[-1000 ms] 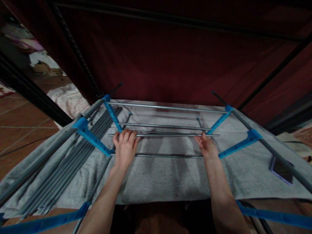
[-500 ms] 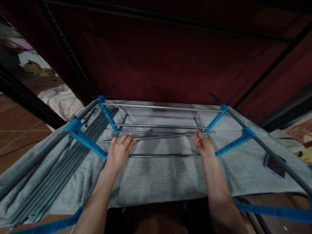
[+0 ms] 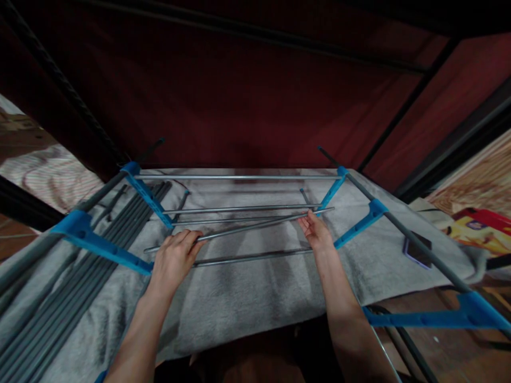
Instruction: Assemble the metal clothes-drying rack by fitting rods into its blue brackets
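Note:
A thin grey metal rod [image 3: 247,227] slants between my hands, its right end higher in the picture. My left hand [image 3: 178,255] is wrapped round it near its left end. Near the other end, my right hand [image 3: 315,229] pinches it between thumb and fingers. Around them stands a frame of grey tubes with blue plastic brackets, among them a left bracket [image 3: 107,247] and a right bracket [image 3: 359,224]. Other rods, such as the back rod [image 3: 239,177] and the front rod [image 3: 251,258], span the frame.
Several grey tubes [image 3: 91,271] lie side by side at the left on a grey blanket [image 3: 247,298]. A phone [image 3: 417,250] rests on the blanket at the right. Behind rises a dark red fabric panel [image 3: 239,96]. A striped cloth [image 3: 51,170] lies at the far left.
The view has turned, so the scene sits further left. The held rod slants more, its left end lower and its right end slightly higher. Both hands still grip it.

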The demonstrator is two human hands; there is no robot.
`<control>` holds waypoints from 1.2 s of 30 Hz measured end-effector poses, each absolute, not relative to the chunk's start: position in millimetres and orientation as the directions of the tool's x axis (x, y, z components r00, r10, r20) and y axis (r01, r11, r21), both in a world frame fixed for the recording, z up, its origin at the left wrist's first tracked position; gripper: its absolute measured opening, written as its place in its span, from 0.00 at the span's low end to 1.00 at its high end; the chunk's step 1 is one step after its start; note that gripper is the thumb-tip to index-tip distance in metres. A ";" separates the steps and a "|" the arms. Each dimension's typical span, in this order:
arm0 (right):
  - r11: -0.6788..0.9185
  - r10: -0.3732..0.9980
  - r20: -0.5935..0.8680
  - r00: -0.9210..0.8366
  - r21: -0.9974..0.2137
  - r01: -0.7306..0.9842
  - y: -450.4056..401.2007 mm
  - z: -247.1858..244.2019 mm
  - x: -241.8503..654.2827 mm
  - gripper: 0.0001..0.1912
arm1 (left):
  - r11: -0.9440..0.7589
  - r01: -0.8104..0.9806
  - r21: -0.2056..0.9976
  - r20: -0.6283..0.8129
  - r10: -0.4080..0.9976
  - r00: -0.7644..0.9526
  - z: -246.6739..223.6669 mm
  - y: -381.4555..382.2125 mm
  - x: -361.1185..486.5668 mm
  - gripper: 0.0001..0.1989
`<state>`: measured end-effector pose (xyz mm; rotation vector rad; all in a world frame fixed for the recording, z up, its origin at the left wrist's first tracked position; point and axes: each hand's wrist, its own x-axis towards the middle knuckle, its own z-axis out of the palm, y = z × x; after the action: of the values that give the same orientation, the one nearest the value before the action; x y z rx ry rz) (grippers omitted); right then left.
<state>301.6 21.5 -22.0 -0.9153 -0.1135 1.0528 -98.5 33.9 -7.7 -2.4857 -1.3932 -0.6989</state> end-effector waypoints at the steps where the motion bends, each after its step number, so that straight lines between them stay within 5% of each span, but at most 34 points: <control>1: 0.175 0.782 -0.334 0.526 -0.693 -0.699 21.8 -22.1 301.6 0.09 | -0.533 0.845 0.052 0.495 0.748 0.442 -8.1 34.1 -98.5 0.16; 36: 0.151 0.828 -0.287 0.482 -0.713 -0.684 24.3 -15.1 295.3 0.08 | -0.606 0.778 0.165 0.471 0.742 0.478 -9.4 43.4 -62.0 0.18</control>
<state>295.3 24.3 -15.1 -0.9069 -0.1889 1.0949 -62.0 43.4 -9.4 -2.6388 -1.3591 -0.7851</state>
